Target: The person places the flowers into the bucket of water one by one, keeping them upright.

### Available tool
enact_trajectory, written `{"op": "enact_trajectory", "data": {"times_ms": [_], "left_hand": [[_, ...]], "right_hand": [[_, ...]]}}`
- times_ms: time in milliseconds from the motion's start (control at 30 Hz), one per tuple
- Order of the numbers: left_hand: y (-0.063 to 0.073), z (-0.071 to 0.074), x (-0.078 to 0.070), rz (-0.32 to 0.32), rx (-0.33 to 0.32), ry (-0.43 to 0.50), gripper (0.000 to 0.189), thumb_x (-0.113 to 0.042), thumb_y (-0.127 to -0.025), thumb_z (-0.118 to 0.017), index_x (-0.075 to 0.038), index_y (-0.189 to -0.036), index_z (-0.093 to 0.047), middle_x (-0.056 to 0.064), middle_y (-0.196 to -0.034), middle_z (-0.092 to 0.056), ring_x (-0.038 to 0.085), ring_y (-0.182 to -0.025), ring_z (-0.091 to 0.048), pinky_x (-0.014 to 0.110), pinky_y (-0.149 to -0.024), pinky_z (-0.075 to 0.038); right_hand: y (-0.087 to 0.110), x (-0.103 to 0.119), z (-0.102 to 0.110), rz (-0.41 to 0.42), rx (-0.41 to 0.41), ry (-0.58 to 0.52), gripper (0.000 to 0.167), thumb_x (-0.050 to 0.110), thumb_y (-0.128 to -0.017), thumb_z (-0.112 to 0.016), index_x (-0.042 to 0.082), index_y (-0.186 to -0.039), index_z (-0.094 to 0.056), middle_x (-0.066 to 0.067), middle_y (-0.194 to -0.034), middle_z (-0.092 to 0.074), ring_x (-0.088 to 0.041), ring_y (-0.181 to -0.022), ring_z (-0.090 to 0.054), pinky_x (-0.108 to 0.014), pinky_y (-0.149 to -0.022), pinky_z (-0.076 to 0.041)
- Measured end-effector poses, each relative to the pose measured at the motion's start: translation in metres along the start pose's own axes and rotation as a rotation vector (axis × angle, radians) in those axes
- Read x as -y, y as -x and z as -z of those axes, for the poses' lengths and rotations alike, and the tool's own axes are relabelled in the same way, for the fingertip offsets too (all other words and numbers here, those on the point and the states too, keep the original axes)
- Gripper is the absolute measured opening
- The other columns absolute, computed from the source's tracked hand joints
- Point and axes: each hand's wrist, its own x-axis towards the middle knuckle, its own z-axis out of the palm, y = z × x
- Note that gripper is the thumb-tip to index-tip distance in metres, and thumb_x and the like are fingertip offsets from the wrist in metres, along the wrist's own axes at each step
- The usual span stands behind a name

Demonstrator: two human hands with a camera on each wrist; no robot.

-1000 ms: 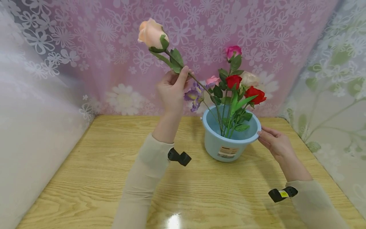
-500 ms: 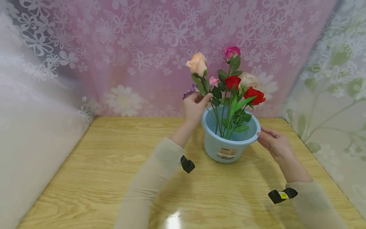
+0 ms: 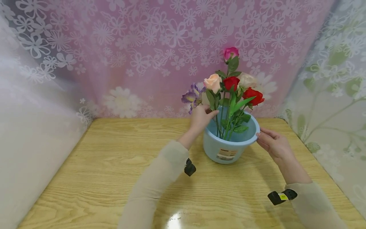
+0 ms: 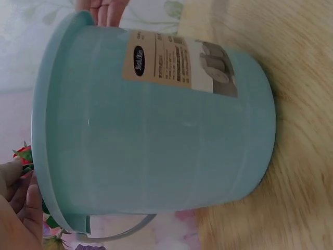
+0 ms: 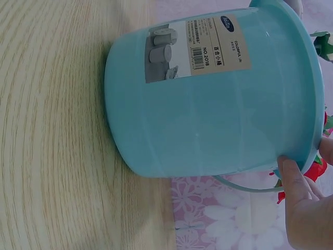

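A light blue bucket (image 3: 223, 152) stands upright on the table, several artificial flowers leaning in it. My left hand (image 3: 201, 119) pinches the stem of a peach rose (image 3: 213, 83) at the bucket's left rim; the stem's lower part is inside. My right hand (image 3: 275, 144) grips the bucket's right rim, its thumb on top. In the right wrist view the fingers (image 5: 294, 182) lie just under the rim. Beside the peach rose are a purple iris (image 3: 192, 96), red roses (image 3: 253, 96), a magenta rose (image 3: 231, 54) and a cream flower (image 3: 246, 80).
The wooden table (image 3: 114, 171) ends at a pink floral curtain (image 3: 154, 41) behind the bucket. Another patterned curtain (image 3: 334, 82) hangs at the right, a pale sheet (image 3: 34, 136) at the left. The bucket's handle (image 4: 122, 232) hangs at its far side.
My left hand has moved right and down with the peach rose, from high above the table's left-centre to the bucket. The rose now stands among the others. My right hand stays on the rim.
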Motion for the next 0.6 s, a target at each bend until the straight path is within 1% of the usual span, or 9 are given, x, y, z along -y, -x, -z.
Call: {"op": "enact_trajectory", "data": {"times_ms": [100, 167, 267, 367, 433, 467, 600], "left_hand": [[-0.001, -0.002, 0.000, 0.000, 0.016, -0.020, 0.023, -0.031, -0.082, -0.064, -0.010, -0.071, -0.066, -0.002, -0.061, -0.062, 0.009, -0.050, -0.050, 0.021, -0.043, -0.036], [-0.002, -0.003, 0.000, 0.005, 0.015, -0.029, 0.021, -0.031, -0.081, -0.064, -0.010, -0.076, -0.067, -0.002, -0.063, -0.062, 0.008, -0.052, -0.052, 0.020, -0.045, -0.037], [-0.002, -0.004, 0.003, 0.019, 0.017, -0.001, 0.023, -0.028, -0.081, -0.065, -0.007, -0.090, -0.069, 0.000, -0.076, -0.066, 0.008, -0.064, -0.058, 0.018, -0.052, -0.044], [0.000, -0.002, 0.008, 0.020, 0.016, 0.050, 0.030, -0.024, -0.080, -0.066, -0.004, -0.103, -0.066, 0.004, -0.089, -0.066, 0.011, -0.077, -0.061, 0.017, -0.061, -0.047], [0.003, 0.000, 0.012, 0.002, 0.015, 0.096, 0.029, -0.021, -0.080, -0.066, -0.003, -0.103, -0.066, 0.006, -0.093, -0.066, 0.012, -0.080, -0.062, 0.017, -0.063, -0.048], [0.006, 0.002, 0.014, -0.014, 0.017, 0.105, 0.029, -0.020, -0.081, -0.066, -0.003, -0.103, -0.066, 0.006, -0.093, -0.066, 0.012, -0.080, -0.062, 0.016, -0.064, -0.048], [0.020, 0.016, 0.022, -0.071, 0.052, 0.139, 0.027, -0.017, -0.082, -0.065, -0.001, -0.104, -0.065, 0.008, -0.094, -0.065, 0.013, -0.080, -0.062, 0.016, -0.066, -0.048]], "right_hand": [[0.000, -0.001, 0.000, 0.007, 0.003, -0.010, 0.021, -0.002, -0.084, -0.057, 0.012, -0.096, -0.068, 0.002, -0.095, -0.064, -0.010, -0.083, -0.062, -0.022, -0.074, -0.048], [0.000, -0.002, -0.001, 0.010, 0.007, -0.020, 0.022, -0.003, -0.084, -0.056, 0.011, -0.095, -0.068, 0.001, -0.095, -0.064, -0.010, -0.083, -0.062, -0.022, -0.074, -0.048], [0.000, -0.002, -0.001, 0.012, 0.010, -0.033, 0.023, -0.004, -0.085, -0.054, 0.011, -0.095, -0.068, 0.001, -0.095, -0.064, -0.010, -0.083, -0.062, -0.022, -0.074, -0.048], [-0.001, -0.003, -0.002, 0.012, 0.007, -0.032, 0.023, -0.004, -0.085, -0.055, 0.011, -0.095, -0.068, 0.001, -0.095, -0.064, -0.010, -0.082, -0.062, -0.022, -0.073, -0.048], [-0.001, -0.003, -0.002, 0.007, 0.002, -0.030, 0.022, -0.003, -0.085, -0.055, 0.012, -0.094, -0.068, 0.001, -0.095, -0.064, -0.010, -0.083, -0.062, -0.022, -0.073, -0.048], [-0.002, -0.003, -0.002, 0.005, 0.001, -0.028, 0.022, -0.003, -0.085, -0.055, 0.012, -0.095, -0.068, 0.001, -0.095, -0.064, -0.010, -0.083, -0.062, -0.022, -0.074, -0.048], [-0.003, -0.002, -0.003, 0.000, -0.006, -0.024, 0.020, -0.002, -0.085, -0.056, 0.012, -0.094, -0.067, 0.001, -0.095, -0.063, -0.010, -0.083, -0.062, -0.022, -0.074, -0.048]]}}
